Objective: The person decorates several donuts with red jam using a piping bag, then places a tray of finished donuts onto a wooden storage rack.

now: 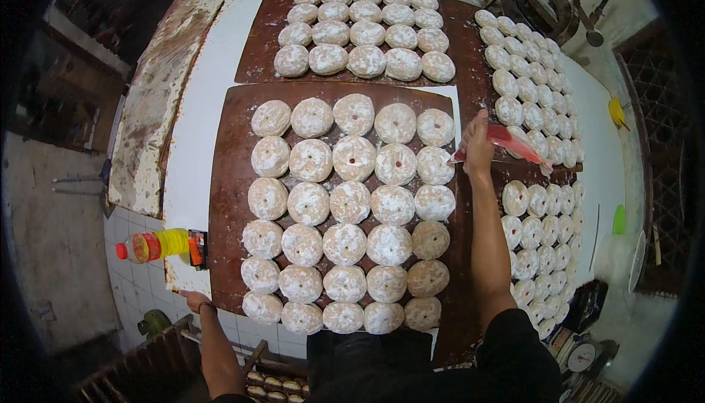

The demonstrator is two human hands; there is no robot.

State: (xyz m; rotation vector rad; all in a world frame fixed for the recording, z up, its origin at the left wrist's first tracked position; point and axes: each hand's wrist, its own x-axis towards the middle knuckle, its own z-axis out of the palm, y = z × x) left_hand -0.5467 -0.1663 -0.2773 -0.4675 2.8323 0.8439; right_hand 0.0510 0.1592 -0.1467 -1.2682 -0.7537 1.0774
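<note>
Round white-powdered doughnuts [349,202] near me looked mostly undone, few red-centred, while my right hand [477,147], fingers curled, gripped a red-filled clear plastic bag [512,141], and my left hand's [197,301] fingers were unclear.

The bag [514,142] is red, the tan buns [350,203] patchily white.

1. Centre: round buns [350,202], matt, patchily powdered white.
2. Right of centre: piping bag [514,141], glossy, see-through plastic.
3. Under the buns: brown sheet [229,182], smooth-looking, dusted dull.
4. Left of centre: tabletop [197,131], smooth and white.
5. Upper left: board [163,94], rough, blotched, worn.
6. Lower left: bottle [170,243], shiny clear plastic.
7. Lower right: sleeve [520,351], matt black cloth.
</note>
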